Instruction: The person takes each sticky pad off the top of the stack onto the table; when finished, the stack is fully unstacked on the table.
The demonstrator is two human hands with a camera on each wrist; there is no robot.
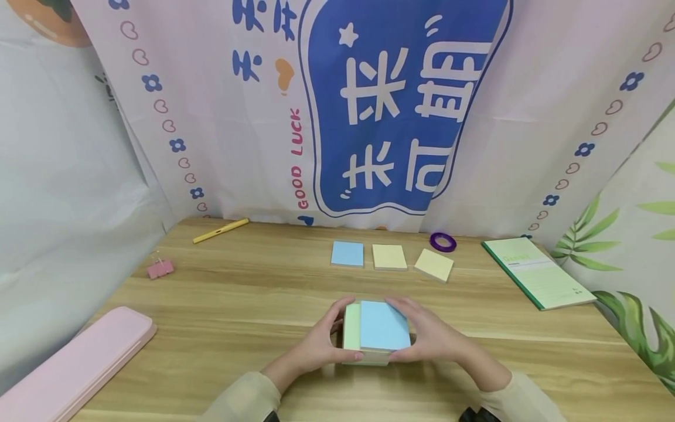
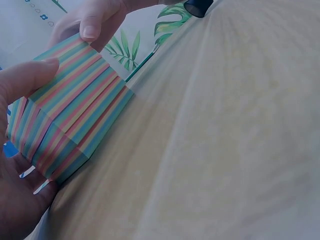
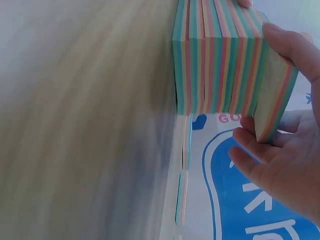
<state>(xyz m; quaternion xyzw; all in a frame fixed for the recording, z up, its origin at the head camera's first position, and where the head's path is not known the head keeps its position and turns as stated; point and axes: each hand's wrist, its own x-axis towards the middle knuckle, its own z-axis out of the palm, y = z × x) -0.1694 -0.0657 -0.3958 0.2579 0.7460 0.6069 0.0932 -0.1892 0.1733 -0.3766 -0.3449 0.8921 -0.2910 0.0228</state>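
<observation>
A stack of sticky note pads (image 1: 351, 329) stands on the wooden table in front of me, its sides striped in several colours in the left wrist view. The blue top pad (image 1: 385, 326) juts out to the right past the pale green pad beneath it. My right hand (image 1: 432, 335) pinches this top pad, thumb at the near side and fingers at the far side. Around the left side of the stack, my left hand (image 1: 319, 347) grips with its thumb on the near face and its fingers behind. In the right wrist view, the top pad (image 3: 276, 92) sits askew.
Behind the stack lie a blue pad (image 1: 347, 254), two pale yellow pads (image 1: 389, 257) and a purple ring (image 1: 443, 242). A green notebook (image 1: 538, 274) is at right. Leftward are a yellow pen (image 1: 220, 231), a pink binder clip (image 1: 160, 269) and a pink case (image 1: 79, 364).
</observation>
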